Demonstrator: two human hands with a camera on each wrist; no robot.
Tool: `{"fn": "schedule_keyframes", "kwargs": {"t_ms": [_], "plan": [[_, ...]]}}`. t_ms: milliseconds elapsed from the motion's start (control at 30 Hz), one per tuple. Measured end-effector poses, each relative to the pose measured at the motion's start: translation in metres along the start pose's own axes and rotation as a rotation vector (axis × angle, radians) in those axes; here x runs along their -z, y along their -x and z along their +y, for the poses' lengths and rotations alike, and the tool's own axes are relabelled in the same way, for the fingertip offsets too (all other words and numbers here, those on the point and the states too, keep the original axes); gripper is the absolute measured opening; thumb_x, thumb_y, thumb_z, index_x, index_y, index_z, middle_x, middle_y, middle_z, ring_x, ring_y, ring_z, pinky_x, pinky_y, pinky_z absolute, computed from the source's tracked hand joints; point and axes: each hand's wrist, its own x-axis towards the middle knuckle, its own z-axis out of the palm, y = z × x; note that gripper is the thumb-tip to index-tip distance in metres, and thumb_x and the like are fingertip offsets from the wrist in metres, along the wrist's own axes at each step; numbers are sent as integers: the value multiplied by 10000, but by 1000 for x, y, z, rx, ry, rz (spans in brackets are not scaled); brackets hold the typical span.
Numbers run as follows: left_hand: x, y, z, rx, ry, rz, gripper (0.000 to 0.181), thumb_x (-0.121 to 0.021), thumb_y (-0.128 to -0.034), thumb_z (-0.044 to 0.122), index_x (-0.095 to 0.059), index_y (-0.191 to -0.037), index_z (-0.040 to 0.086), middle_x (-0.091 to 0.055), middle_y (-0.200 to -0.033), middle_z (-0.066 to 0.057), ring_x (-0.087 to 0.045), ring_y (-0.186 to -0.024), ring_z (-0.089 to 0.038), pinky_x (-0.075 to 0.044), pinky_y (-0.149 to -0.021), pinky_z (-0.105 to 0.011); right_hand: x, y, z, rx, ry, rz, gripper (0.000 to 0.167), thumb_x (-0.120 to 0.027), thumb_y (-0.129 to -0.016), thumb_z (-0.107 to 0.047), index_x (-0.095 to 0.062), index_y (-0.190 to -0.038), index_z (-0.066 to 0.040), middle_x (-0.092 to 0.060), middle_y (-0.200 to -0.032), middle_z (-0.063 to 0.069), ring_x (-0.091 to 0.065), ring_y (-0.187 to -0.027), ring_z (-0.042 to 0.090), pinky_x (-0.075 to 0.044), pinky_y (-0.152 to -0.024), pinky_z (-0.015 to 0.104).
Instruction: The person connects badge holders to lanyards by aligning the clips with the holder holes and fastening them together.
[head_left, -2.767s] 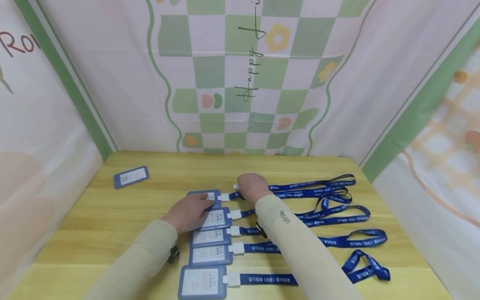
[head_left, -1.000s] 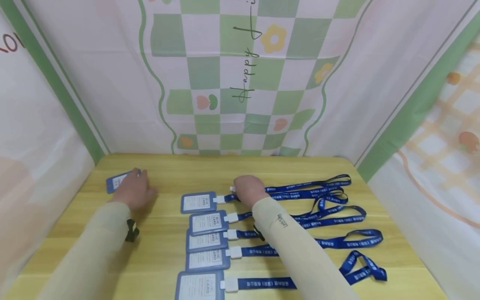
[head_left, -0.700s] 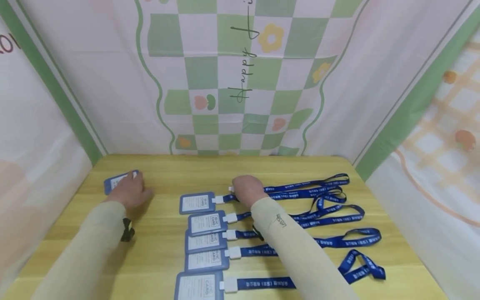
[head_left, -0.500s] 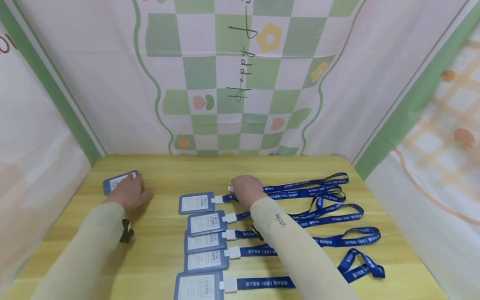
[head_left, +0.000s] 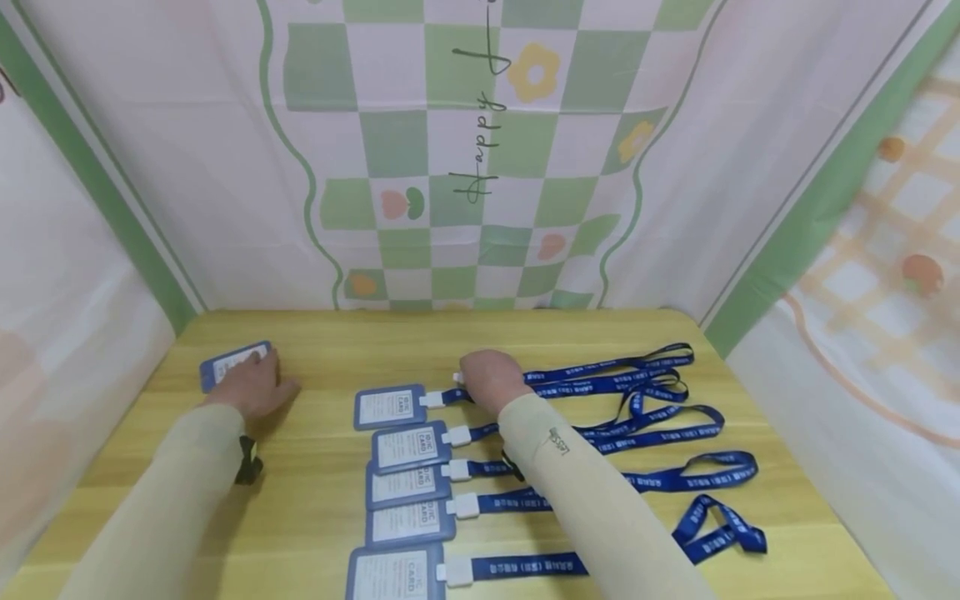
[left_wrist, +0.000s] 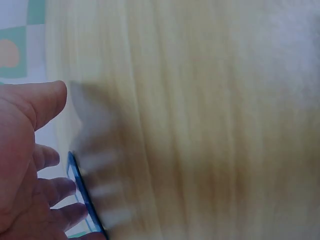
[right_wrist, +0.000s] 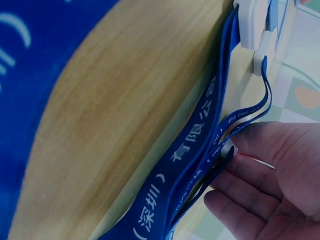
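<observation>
My left hand (head_left: 251,386) lies over a lone blue badge holder (head_left: 217,367) at the table's far left. Its fingertips touch the holder, while the thumb stands apart; in the left wrist view the holder's thin blue edge (left_wrist: 82,187) shows under the fingers. Near the table's middle, my right hand (head_left: 491,377) pinches the end of the farthest blue lanyard (head_left: 607,365) by its white clip (right_wrist: 227,148), between thumb and fingers. Just in front of that hand, a badge holder (head_left: 390,407) with a lanyard attached lies flat.
Several more badge holders (head_left: 408,446) lie in a column towards me, some overlapping. Their blue lanyards (head_left: 697,475) stretch right across the wooden table (head_left: 300,508), partly under my right forearm. A patterned cloth (head_left: 457,150) hangs behind the far edge.
My left hand has left the farthest badge holder in the column and moved left onto the lone one, where it stays. The right hand keeps its place. The view has shifted slightly.
</observation>
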Motion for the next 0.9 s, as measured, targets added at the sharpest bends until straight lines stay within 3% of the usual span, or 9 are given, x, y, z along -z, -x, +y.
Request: {"fn": "schedule_keyframes", "kwargs": {"t_ms": [167, 467, 900], "plan": [[-5, -2, -3, 5, -17, -6, 836, -425, -1066, 461, -203, -1557, -178, -173, -1567, -494, -250, -1401, -700, -270, -1156, -779, 0, -1, 2, 12, -14, 14, 185, -598, -1058, -197, -709, -929, -127, -761, -1036, 73, -708, -944, 253, -623, -883, 429], [-5, 0, 1, 22, -6, -18, 816, -439, -1063, 437, -230, -1545, -188, -201, -1576, -467, -267, -1429, -659, -267, -1187, -744, 0, -1, -1, 11, 20, -1, 137, -609, -1047, -147, -724, -984, -108, -755, -1030, 85, -707, -923, 242, -632, -864, 412], [-4, 5, 10, -3, -13, 8, 731, -479, -1045, 361, -314, -1529, -161, -298, -1547, -460, -330, -1412, -639, -310, -1181, -726, 0, -2, -1, 7, 30, -6, 126, -606, -1052, -150, -717, -1004, -114, -753, -1030, 83, -712, -936, 245, -634, -863, 412]]}}
